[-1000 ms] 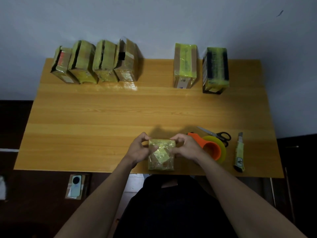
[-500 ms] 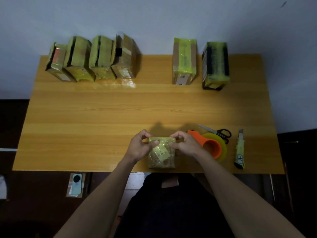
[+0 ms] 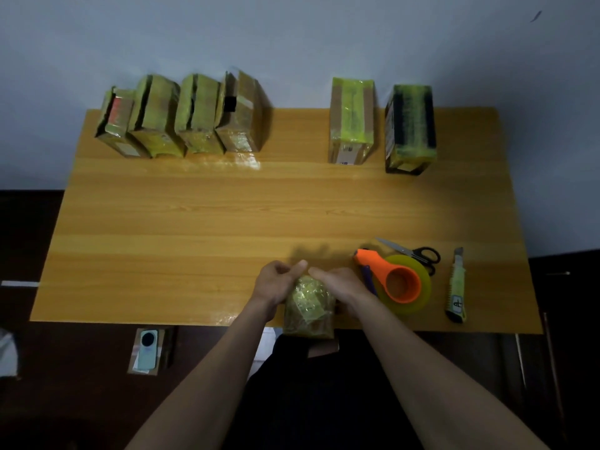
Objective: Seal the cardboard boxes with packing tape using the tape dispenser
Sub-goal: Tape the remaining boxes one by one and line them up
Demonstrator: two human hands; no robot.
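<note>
A small cardboard box (image 3: 308, 308) covered in yellowish tape sits at the table's near edge, partly overhanging it. My left hand (image 3: 276, 282) grips its left side and my right hand (image 3: 337, 284) its right side, fingertips meeting over the far top edge. The orange tape dispenser (image 3: 394, 280) with its yellow tape roll lies just right of my right hand, untouched. Several taped boxes (image 3: 181, 118) stand in a row at the back left. Two more taped boxes (image 3: 352, 120) (image 3: 410, 128) stand at the back right.
Scissors (image 3: 412, 253) lie behind the dispenser. A yellow box cutter (image 3: 457, 287) lies near the table's right front. The wooden table (image 3: 201, 216) ends at a wall behind. A phone on a cardboard piece (image 3: 147, 350) lies on the dark floor at the lower left.
Both hands have slid up the small box, fingertips now closing together over its far top edge. The box sits closer to the near table edge in view.
</note>
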